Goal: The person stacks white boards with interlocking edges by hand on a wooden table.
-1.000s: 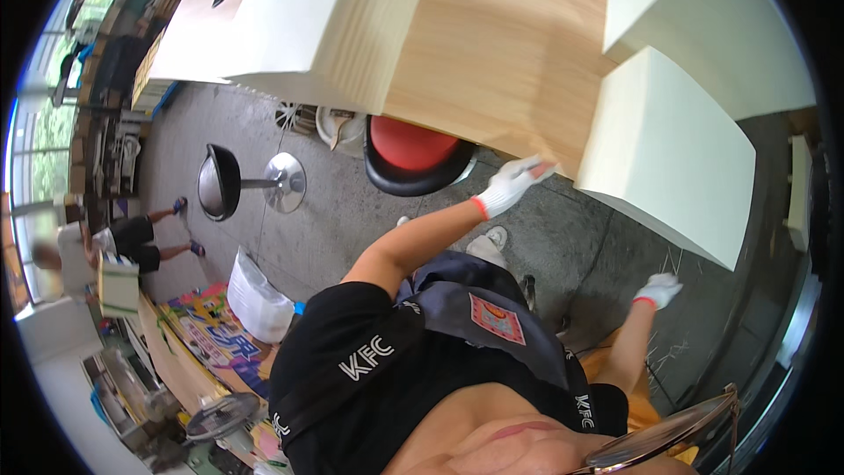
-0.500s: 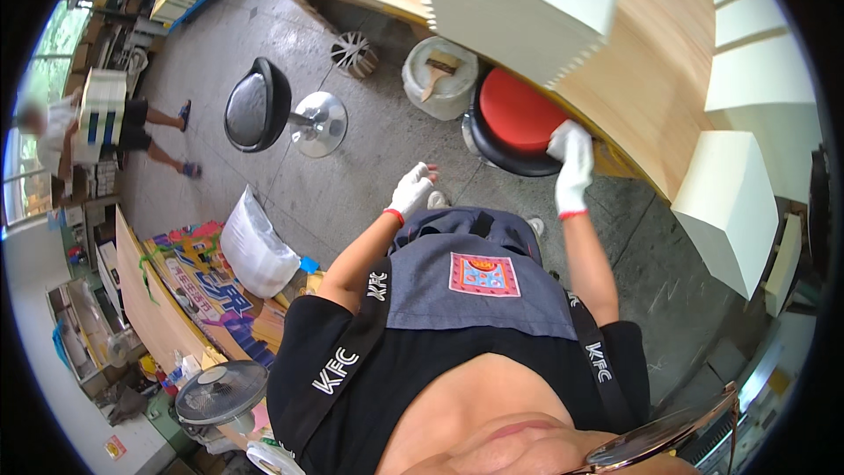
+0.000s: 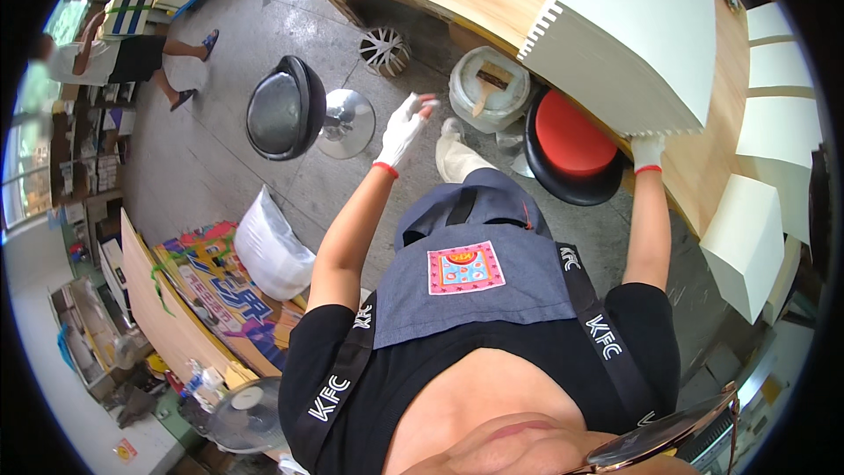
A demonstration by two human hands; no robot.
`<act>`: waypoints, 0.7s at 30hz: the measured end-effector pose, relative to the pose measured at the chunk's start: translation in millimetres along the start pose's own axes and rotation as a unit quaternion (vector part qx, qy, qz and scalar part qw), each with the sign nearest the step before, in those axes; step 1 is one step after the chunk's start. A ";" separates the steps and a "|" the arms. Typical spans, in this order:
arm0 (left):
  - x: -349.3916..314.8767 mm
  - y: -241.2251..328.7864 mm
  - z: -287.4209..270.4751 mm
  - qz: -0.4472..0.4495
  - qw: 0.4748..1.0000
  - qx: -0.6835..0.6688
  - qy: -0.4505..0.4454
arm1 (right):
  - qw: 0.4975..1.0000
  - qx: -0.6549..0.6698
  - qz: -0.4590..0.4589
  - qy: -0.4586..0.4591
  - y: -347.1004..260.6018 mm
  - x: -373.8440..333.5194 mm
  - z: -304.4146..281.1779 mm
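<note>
My left hand (image 3: 404, 134), in a white glove with a red cuff, is held in the air over the floor. Its fingers are apart and nothing is in them. On the wooden table, a tall white paper stack (image 3: 629, 44) with a notched lower edge stands ahead to the right. At the near corner of this stack is my gloved right hand (image 3: 649, 152), on or just over the table edge. The stack hides its fingers, so their grip does not show.
A red and black stool (image 3: 576, 135) and a white bucket (image 3: 514, 110) with a brush across it stand beside the table (image 3: 686, 163). More white stacks (image 3: 743, 246) line the right. A black stool (image 3: 286, 110) is left; farther off, a person (image 3: 88, 60) stands near strapped stacks (image 3: 127, 16).
My right hand has moved from beside the red stool to the paper stack's near corner. My left hand has risen forward. My view has shifted, and the far person no longer carries the stack at the chest.
</note>
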State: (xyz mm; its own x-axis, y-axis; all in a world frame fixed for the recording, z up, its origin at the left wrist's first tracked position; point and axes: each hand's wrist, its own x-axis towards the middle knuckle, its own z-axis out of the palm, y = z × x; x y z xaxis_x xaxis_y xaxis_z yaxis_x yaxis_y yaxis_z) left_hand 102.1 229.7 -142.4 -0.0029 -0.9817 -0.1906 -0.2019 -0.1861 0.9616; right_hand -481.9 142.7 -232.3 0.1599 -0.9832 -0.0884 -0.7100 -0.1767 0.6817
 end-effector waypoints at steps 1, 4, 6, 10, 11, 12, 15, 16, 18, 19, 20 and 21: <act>26.4 12.1 -3.5 0.015 1.000 -0.020 -0.006 | 1.000 -0.006 0.007 0.001 -1.1 -5.2 5.9; 111.3 58.0 -9.6 0.063 0.996 -0.005 -0.063 | 0.998 0.044 0.048 -0.023 -8.6 -22.0 16.0; 159.8 98.5 -7.3 0.053 0.996 0.022 -0.065 | 0.994 0.072 0.078 -0.030 -4.7 -15.8 8.9; 263.6 111.3 7.0 0.253 0.920 0.287 -0.084 | 0.978 0.131 0.138 -0.082 -11.7 -13.9 3.6; 287.8 118.8 13.9 0.305 0.883 0.347 -0.079 | 0.973 0.143 0.156 -0.097 -9.4 -17.8 1.4; 314.9 117.4 20.9 0.362 0.853 0.365 -0.084 | 0.967 0.155 0.172 -0.107 -12.5 -19.9 -1.4; 368.8 109.4 45.9 0.459 0.772 0.415 -0.144 | 0.946 0.191 0.220 -0.139 -22.2 -35.3 -13.9; 383.0 112.5 55.3 0.456 0.758 0.429 -0.185 | 0.939 0.201 0.239 -0.145 -22.9 -36.2 -19.3; 409.4 116.8 76.7 0.450 0.718 0.458 -0.268 | 0.920 0.227 0.281 -0.153 -30.0 -40.1 -29.0; 421.5 115.0 82.2 0.460 0.709 0.472 -0.249 | 0.908 0.245 0.304 -0.151 -33.0 -41.5 -34.1; 442.6 109.8 90.8 0.472 0.698 0.484 -0.234 | 0.894 0.262 0.332 -0.150 -37.8 -43.6 -38.6; 465.7 105.4 99.0 0.485 0.687 0.495 -0.218 | 0.878 0.279 0.360 -0.148 -42.5 -46.4 -43.5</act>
State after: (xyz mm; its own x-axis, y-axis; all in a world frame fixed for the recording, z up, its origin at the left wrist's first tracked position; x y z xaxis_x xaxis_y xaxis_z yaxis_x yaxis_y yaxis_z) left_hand -17.6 -243.0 -149.4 -0.8566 -0.4772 0.1963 -0.4639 0.8788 0.1121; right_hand -429.4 197.8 -225.6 -0.5939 -0.8043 -0.0210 -0.7930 0.5808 0.1838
